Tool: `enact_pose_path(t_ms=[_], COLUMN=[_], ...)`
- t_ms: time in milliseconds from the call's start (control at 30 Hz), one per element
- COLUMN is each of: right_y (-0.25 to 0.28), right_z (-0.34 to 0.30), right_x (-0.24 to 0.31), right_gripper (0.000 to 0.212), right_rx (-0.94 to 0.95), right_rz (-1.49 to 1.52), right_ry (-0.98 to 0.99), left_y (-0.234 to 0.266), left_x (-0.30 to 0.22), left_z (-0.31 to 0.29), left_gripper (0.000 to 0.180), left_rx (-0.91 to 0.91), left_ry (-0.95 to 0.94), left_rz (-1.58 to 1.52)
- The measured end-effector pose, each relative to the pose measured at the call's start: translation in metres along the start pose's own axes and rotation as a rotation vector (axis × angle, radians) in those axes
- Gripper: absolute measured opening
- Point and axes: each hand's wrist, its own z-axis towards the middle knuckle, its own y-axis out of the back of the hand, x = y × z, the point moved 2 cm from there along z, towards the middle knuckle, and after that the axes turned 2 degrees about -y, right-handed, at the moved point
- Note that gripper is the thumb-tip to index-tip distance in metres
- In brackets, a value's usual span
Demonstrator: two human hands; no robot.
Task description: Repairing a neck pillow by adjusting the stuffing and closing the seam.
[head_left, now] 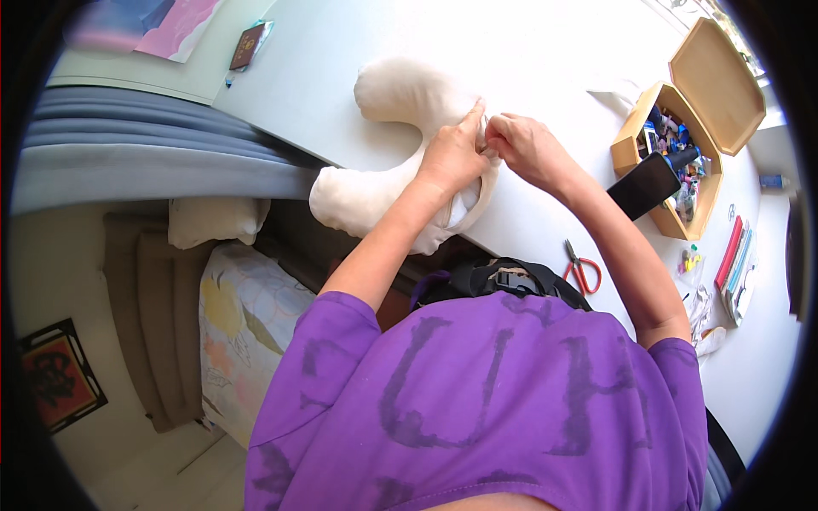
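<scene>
A cream U-shaped neck pillow point(400, 89) lies on the white table, its curved middle toward the right and its two ends toward the left. Along its lower right side the cover is parted, and a whiter inner part point(461, 207) shows there. My left hand point(454, 159) is closed on the pillow's right edge, its index finger stretched along the fabric. Right beside it, my right hand point(520, 146) is closed in a pinch at the same edge. What its fingertips hold is too small to tell.
Red-handled pliers point(583, 271) lie near the table's front edge. An open wooden box point(626, 145) of small items stands at the right, with a black phone point(643, 186) before it. Books point(734, 264) lie farther right. A bed point(247, 332) is at the lower left.
</scene>
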Motion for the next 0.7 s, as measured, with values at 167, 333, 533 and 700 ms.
enact_pose_path(t_ms=[167, 333, 533, 700], right_y=[-0.003, -0.015, -0.031, -0.029], right_z=[-0.012, -0.02, -0.044, -0.035], right_x=[0.004, 0.002, 0.025, 0.019], right_gripper=[0.014, 0.011, 0.015, 0.016], right_rx=[-0.067, 0.007, -0.08, -0.007], right_rz=[0.05, 0.147, 0.095, 0.195], right_ry=[-0.036, -0.051, -0.046, -0.153], left_y=[0.008, 0.013, 0.014, 0.018], left_x=[0.007, 0.016, 0.014, 0.014], left_z=[0.004, 0.012, 0.017, 0.021], left_gripper=[0.08, 0.068, 0.061, 0.059], left_rx=[0.062, 0.239, 0.274, 0.293], left_ry=[-0.077, 0.116, 0.164, 0.195], left_rz=[-0.14, -0.567, -0.642, -0.761])
